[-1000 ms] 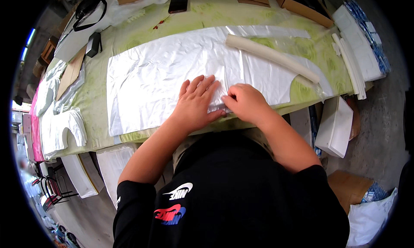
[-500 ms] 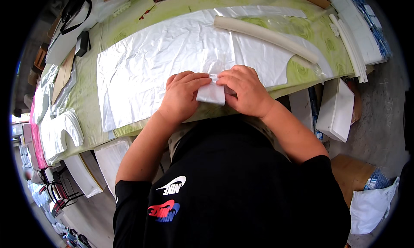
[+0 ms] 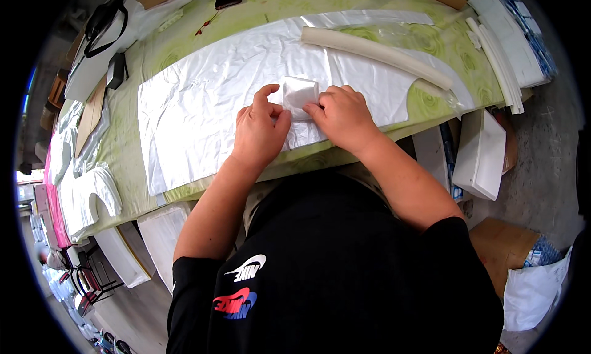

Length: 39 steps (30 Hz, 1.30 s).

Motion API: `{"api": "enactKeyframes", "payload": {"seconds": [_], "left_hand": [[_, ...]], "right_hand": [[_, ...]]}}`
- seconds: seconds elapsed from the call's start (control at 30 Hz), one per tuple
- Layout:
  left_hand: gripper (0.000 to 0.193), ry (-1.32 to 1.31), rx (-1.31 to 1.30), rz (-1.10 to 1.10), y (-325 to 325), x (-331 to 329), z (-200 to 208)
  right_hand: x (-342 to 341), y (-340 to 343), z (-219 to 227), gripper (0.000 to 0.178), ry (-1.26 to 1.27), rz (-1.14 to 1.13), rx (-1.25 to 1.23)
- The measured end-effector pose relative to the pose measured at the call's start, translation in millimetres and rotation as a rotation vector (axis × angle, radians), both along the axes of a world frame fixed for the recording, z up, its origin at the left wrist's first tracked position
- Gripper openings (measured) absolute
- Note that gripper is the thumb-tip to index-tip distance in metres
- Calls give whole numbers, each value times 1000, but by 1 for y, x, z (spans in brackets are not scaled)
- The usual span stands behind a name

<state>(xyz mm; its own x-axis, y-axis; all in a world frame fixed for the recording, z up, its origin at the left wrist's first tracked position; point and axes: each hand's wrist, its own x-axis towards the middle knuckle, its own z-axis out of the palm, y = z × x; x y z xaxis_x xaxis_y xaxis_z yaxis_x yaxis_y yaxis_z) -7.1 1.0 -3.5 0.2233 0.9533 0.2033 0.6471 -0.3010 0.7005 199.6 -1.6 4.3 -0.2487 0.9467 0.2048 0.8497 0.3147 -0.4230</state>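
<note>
A small folded white piece of fabric (image 3: 300,96) is held up between both hands just above a large white sheet (image 3: 203,101) spread on the green patterned table (image 3: 431,43). My left hand (image 3: 258,129) pinches its left edge with thumb and fingers. My right hand (image 3: 341,114) grips its right edge. A long cream foam roll (image 3: 375,55) lies on the sheet beyond my right hand.
Black scissors (image 3: 104,21) and a small black device (image 3: 116,71) lie at the table's far left. White foam pieces (image 3: 92,191) sit left, white stacked sheets (image 3: 505,40) right. White blocks (image 3: 483,154) and a cardboard box (image 3: 502,246) stand by the table's right side.
Both hands lifted from pressing flat on the sheet at the table edge, and the small folded white piece now stands raised between them, farther onto the sheet.
</note>
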Motion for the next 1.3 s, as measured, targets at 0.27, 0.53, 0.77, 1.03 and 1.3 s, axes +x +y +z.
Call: {"api": "enactKeyframes", "payload": {"seconds": [0.27,0.53,0.77,1.03,1.3], "left_hand": [[54,155,273,-130,-5,7,-3],[66,513,129,-192,-3,18,-4],[67,198,128,-132,-16,6,5],[58,-644,-333,41,-99,-37,4],[85,-1321,-1140,-141,-127,-50,-27]], "right_hand": [[-3,0,2,34,-87,-25,1],[-2,4,8,52,89,-102,-76],[-2,15,20,53,-76,-18,-193],[-4,9,29,51,-99,8,-255],[-25,-48,26,45,-52,258,-166]]}}
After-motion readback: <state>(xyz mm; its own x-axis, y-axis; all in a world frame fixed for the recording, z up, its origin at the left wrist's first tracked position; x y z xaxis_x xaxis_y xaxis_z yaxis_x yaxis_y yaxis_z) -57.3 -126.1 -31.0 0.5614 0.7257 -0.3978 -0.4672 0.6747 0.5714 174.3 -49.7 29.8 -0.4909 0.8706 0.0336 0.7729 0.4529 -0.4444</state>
